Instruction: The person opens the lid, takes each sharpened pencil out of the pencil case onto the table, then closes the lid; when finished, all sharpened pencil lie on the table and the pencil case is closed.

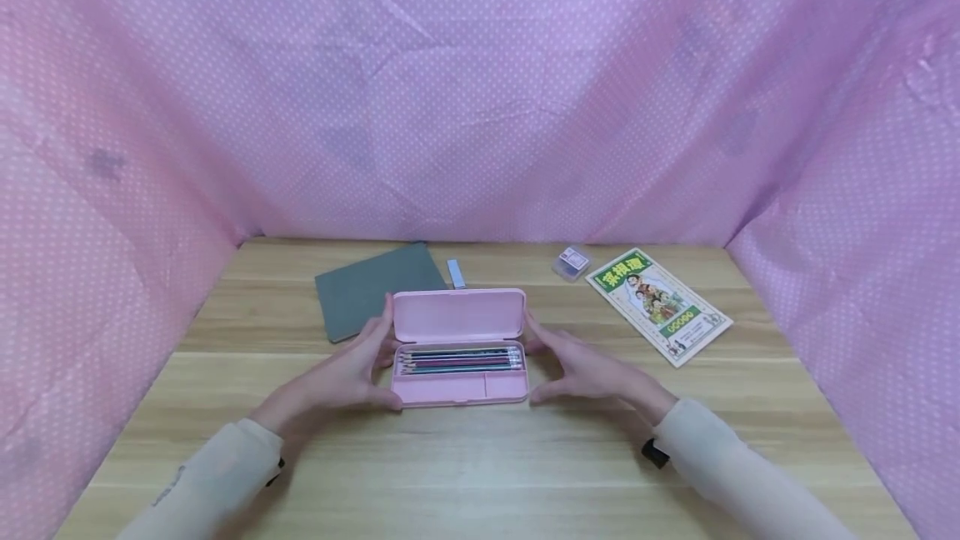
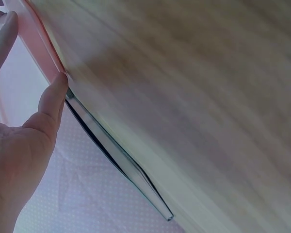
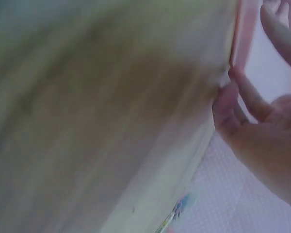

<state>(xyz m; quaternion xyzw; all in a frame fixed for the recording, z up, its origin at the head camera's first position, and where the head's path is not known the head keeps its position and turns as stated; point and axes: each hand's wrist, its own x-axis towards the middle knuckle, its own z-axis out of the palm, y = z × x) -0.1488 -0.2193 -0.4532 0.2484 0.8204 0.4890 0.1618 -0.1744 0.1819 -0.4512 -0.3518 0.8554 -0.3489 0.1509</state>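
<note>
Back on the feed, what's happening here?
A person's left hand and right hand are at opposite ends of an open pink pencil case. Its lid stands raised, and pencils lie in its rear part. A grey-green notebook lies behind to the left, an illustrated booklet to the right.

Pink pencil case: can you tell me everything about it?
The pencil case is pink, seemingly plastic, with rounded corners. Its lid is raised at the back. Pencils lie in the rear section, tips left; a divider splits the front. It rests on the table, left hand touching one end, right hand at the other.
</note>
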